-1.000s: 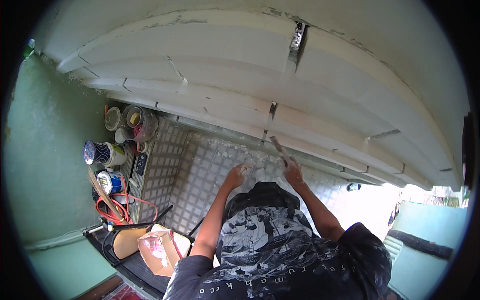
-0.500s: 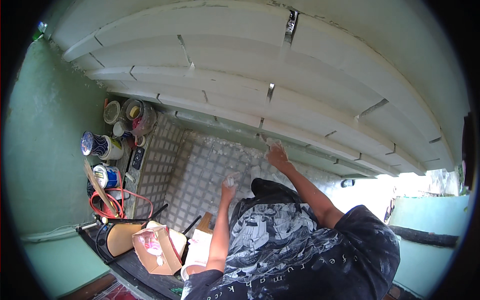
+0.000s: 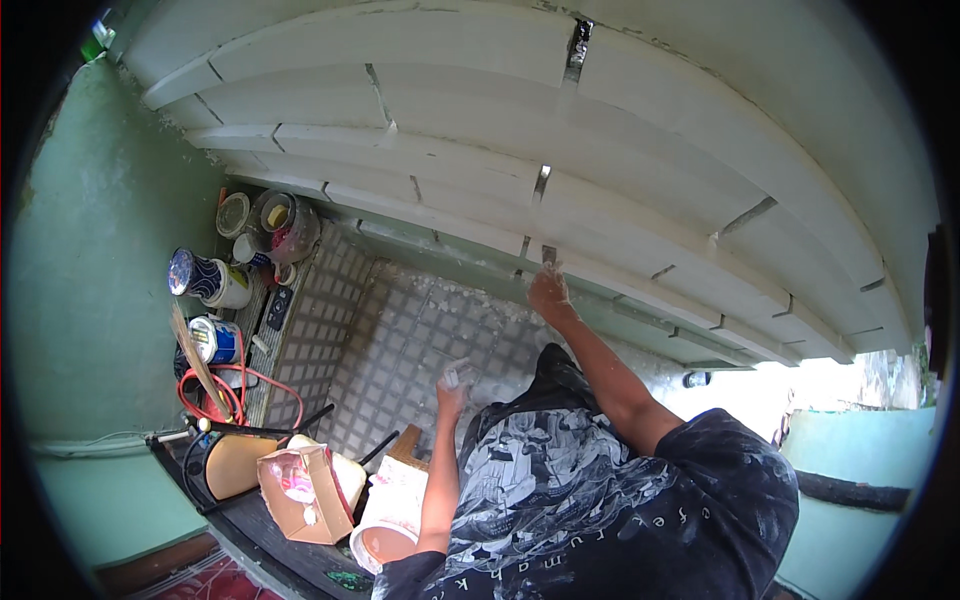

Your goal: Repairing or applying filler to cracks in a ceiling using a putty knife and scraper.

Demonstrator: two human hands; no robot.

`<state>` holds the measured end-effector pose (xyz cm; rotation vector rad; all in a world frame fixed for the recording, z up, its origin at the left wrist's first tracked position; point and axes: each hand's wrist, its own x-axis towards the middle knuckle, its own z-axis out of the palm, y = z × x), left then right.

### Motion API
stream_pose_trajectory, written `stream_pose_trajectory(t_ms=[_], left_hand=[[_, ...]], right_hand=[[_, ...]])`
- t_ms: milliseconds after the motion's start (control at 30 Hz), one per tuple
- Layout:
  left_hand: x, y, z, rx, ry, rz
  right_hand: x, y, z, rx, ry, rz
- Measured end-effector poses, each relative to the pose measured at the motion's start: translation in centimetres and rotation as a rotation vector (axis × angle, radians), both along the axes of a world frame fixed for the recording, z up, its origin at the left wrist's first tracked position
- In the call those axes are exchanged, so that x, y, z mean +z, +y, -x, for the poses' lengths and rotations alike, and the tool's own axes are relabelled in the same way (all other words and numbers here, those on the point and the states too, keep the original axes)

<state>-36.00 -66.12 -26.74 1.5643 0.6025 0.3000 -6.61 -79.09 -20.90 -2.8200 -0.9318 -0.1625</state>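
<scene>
Head cam: right hand is up by the lower edge of the white stepped boards, grip closed round one flat grey blade; can't tell if the blade's touching them. Left hand sits lower, well apart from the boards, with white stuff on the fingers; can't tell if that grip's open or holding anything. Tiled floor with white crumbs spreads between, so decent elbow room. Person's left is tighter: one cardboard box and one white bucket on the black counter, plus one red hose beyond.
</scene>
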Motion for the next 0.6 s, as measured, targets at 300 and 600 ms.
stream_pose_trajectory(t_ms=[300, 600], left_hand=[[-0.4, -1.7, -3.6, 0.186, 0.040, 0.216], [1.5, -3.3, -7.1, 0.164, 0.125, 0.211]], right_hand=[[4.4, -1.1, -2.5, -0.057, 0.357, -0.085], [7.4, -2.5, -0.3, 0.195, 0.644, 0.020]])
